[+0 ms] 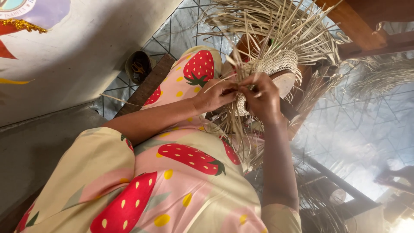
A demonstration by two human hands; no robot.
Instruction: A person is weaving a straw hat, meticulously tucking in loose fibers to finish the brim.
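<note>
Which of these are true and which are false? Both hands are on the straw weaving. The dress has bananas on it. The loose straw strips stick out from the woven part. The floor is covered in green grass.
1. Both hands are on the straw weaving. True: the left hand and the right hand pinch strips at the straw weaving.
2. The dress has bananas on it. False: the dress shows red strawberries and yellow dots.
3. The loose straw strips stick out from the woven part. True: the loose straw strips fan out past the woven band.
4. The floor is covered in green grass. False: the floor is grey tile with lines.
</note>
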